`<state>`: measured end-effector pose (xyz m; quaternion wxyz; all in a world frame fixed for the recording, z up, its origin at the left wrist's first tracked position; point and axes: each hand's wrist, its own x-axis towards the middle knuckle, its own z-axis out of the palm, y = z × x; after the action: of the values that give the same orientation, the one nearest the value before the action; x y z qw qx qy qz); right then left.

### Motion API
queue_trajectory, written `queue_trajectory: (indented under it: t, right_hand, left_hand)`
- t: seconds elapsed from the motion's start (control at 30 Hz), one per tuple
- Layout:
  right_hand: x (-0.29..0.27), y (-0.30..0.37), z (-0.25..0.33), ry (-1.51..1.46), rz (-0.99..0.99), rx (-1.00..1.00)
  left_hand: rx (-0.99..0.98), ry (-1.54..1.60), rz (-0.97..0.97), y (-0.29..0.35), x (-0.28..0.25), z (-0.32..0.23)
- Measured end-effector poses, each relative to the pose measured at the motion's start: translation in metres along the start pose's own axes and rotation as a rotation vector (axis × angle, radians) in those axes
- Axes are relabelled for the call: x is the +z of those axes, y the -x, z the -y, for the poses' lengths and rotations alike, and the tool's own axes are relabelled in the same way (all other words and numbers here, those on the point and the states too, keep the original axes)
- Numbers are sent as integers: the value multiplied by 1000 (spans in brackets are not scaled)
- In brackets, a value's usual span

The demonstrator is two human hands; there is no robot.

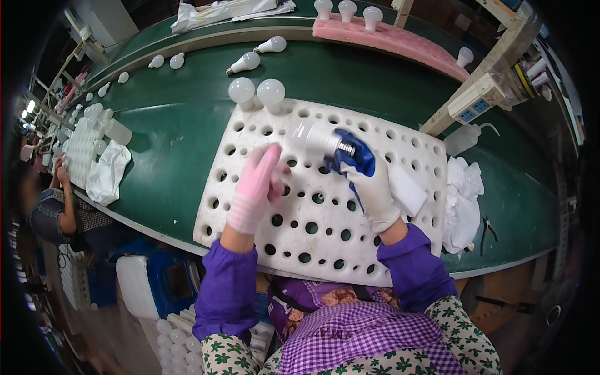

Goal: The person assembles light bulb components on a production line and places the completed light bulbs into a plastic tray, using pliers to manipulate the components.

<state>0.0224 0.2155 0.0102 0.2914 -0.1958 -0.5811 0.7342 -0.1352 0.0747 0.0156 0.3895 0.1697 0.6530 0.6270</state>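
My right hand (370, 184), in a white glove with blue fingers, is closed around the screw base of a light bulb (309, 138). The bulb is tilted over the white foam board (250, 137), its round end pointing left and blurred by motion. To its left, my left hand (257, 187) wears a pink and white glove and is slightly blurred. Its fingers are apart with nothing between them, close to the bulb but not touching it. A white foam block (408, 190) lies beside my right hand. Two round bulbs (271, 92) stand at the board's far left corner.
Several bulbs (244, 63) lie on the green bench (162, 131). Others stand on a pink foam strip (387, 39). At the right are a white bag (462, 200), pliers (487, 234) and a squeeze bottle (464, 139). A co-worker (53, 206) sits at the left.
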Motion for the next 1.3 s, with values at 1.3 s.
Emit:
queue_trajectory:
  t: [1.3]
  right_hand:
    - [28, 39, 41, 88, 130, 358]
  left_hand:
    - [-21, 521, 123, 76, 25, 27]
